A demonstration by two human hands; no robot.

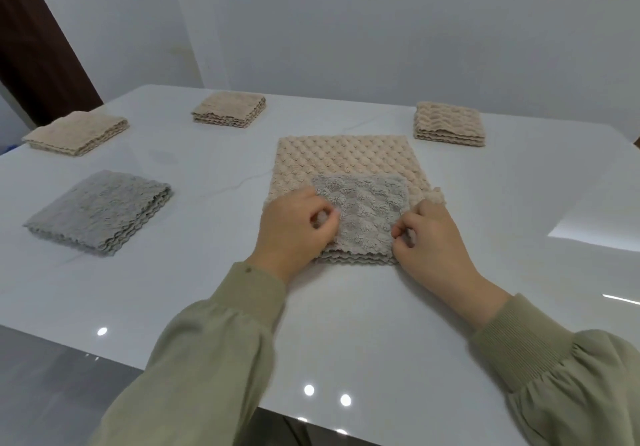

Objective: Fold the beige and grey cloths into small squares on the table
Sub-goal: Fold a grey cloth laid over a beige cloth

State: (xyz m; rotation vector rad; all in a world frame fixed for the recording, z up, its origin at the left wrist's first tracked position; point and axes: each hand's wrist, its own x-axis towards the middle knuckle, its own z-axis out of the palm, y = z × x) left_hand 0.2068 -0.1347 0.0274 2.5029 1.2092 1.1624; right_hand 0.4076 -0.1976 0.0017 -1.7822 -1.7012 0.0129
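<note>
On the white counter (207,290), a folded grey cloth (98,212) sits left, with two beige stacks (76,132) (228,108) behind it. In the middle, the left hand (294,227) and right hand (429,238) pinch the side edges of the grey square (363,210), which lies on a spread beige cloth (346,158). Back right there's another beige stack (449,123).

a plain indoor room, too bare to tell a home from a work room; a large glossy white table (346,324) fills the view, its top showing round spots of reflected light (309,390); smooth white walls (346,23) meet in a corner behind it; a dark brown door or frame (31,37) stands at the far left; folded cloths (229,110) lie in neat piles on the table
</note>
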